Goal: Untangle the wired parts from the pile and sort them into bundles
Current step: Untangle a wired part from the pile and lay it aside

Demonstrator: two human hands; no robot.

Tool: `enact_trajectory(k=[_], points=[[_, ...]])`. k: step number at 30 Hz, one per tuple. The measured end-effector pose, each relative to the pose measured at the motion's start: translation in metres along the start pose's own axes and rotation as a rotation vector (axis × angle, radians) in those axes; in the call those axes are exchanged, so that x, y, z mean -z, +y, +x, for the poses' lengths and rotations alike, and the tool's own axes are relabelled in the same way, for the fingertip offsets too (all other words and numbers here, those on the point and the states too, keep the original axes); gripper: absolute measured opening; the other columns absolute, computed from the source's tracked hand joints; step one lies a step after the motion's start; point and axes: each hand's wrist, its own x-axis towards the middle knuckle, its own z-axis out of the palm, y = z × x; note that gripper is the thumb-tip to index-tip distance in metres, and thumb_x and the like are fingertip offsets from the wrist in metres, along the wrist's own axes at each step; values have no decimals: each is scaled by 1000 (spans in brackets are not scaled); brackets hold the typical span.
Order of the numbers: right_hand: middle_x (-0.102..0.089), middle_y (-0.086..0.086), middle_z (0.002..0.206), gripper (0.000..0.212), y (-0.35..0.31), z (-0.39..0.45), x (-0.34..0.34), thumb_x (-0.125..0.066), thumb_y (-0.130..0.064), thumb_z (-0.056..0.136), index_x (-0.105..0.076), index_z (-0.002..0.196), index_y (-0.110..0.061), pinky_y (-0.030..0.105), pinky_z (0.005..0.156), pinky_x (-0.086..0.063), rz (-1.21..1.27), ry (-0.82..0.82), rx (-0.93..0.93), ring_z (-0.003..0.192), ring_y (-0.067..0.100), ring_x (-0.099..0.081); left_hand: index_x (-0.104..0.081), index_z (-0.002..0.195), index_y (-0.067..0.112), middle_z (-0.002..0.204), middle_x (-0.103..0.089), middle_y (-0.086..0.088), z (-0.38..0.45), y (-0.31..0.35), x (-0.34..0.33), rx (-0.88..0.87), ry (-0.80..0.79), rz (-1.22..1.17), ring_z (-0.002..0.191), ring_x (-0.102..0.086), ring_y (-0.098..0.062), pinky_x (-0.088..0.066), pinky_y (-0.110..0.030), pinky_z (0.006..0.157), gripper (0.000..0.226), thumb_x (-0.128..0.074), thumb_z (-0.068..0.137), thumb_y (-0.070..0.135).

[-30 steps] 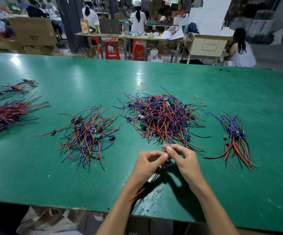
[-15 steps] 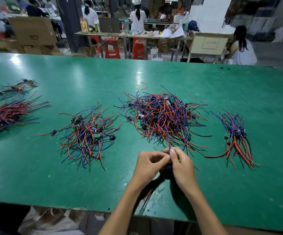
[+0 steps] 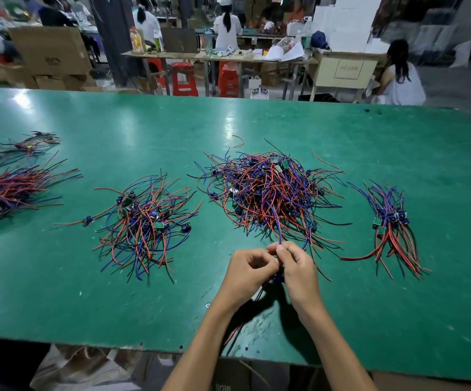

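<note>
Both forearms come up from the near edge of the green table (image 3: 59, 292) and converge just in front of the big tangled pile (image 3: 268, 193). The left hand (image 3: 245, 275) is curled, knuckles up, with thumb and forefinger closed together on the wired part (image 3: 278, 273) held between the two hands; the right hand (image 3: 299, 273) meets it from the right, its thumb and forefinger pinching a blue wire (image 3: 275, 227) that rises from the fingertips into the near fringe of the pile. Below the hands, dark and red wire ends of the held part hang down toward the near edge, partly lost in the hands' shadow, so how many strands there are cannot be told. Bare green surface lies to the left and right of the wrists, along the near edge. Farther out, a looser heap (image 3: 147, 221) sits to the left of the big pile, well apart from it, and a tidy bundle (image 3: 392, 230) with its wires lying roughly parallel rests to the right, also apart. At the far left edge lie another sorted bundle (image 3: 11, 190) and, beyond it, a small sparse cluster (image 3: 28, 143). Past the piles the tabletop stretches open to its far edge, behind which stand red stools (image 3: 183, 79) and workbenches.
</note>
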Motion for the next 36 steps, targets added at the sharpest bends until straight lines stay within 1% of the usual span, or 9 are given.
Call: enact_trajectory(k=[3,6,11,17,22,25,28,32,36], points=[[-71,-11,76,26,-6,10,-6,-50,-32,83,-74,73,-33,22,58,-48,57,55,-41,67,4,-58,-67,60,20,58,-65,1,0,3,3,30,-24,-4,52,-54,-7,-41,-16,53,36,-68,88,-3],[-72,-9,79,30,-10,22,-7,-52,-19,93,-73,71,-23,25,63,-47,70,86,-45,70,7,-57,-66,59,19,69,-66,-16,2,8,7,56,-34,-20,66,-55,-21,-40,-24,57,34,-69,88,0],[-75,-10,80,30,-24,42,0,-47,-14,97,-71,82,-20,27,56,-36,159,185,-132,65,9,-51,-68,61,18,70,-69,-10,0,11,12,105,-122,-18,76,-63,-27,-51,-21,64,35,-69,87,-4],[-68,-7,79,25,-27,49,12,-40,-21,106,-59,89,-23,26,58,-33,828,103,-360,63,12,-44,-70,68,13,75,-69,-18,-3,11,9,119,-113,-1,71,-59,-24,-42,-28,62,22,-72,88,4],[-77,-5,105,36,-20,37,27,-39,-40,108,-65,125,-21,28,72,-47,340,-14,-104,75,5,-63,-76,79,11,73,-73,-5,-4,13,13,109,-44,-146,74,-71,-17,-49,-16,63,15,-68,92,8],[-74,-7,109,23,-7,18,35,-61,-25,101,-64,123,-29,22,77,-51,-159,-28,239,84,6,-67,-77,89,11,86,-77,-13,1,12,14,86,109,-324,76,-67,-15,-52,-18,68,15,-64,94,16],[-68,-17,107,45,8,-1,32,-79,-16,86,-61,124,-33,19,83,-50,-475,-111,426,88,8,-65,-72,99,11,94,-77,-12,6,11,18,98,228,-548,76,-68,-11,-53,-18,70,20,-66,87,26],[-72,-17,95,38,0,-10,17,-87,-37,77,-69,110,-36,17,74,-48,-400,-174,391,88,7,-66,-68,101,14,104,-76,-9,6,8,22,95,279,-616,79,-70,-10,-52,-15,67,24,-73,83,29],[-77,-5,88,11,-10,-13,2,-80,-25,85,-77,95,-21,18,73,-51,-6,-94,258,81,6,-70,-65,97,12,95,-76,-8,3,7,24,83,300,-647,80,-74,-14,-52,-16,61,30,-79,76,29]])
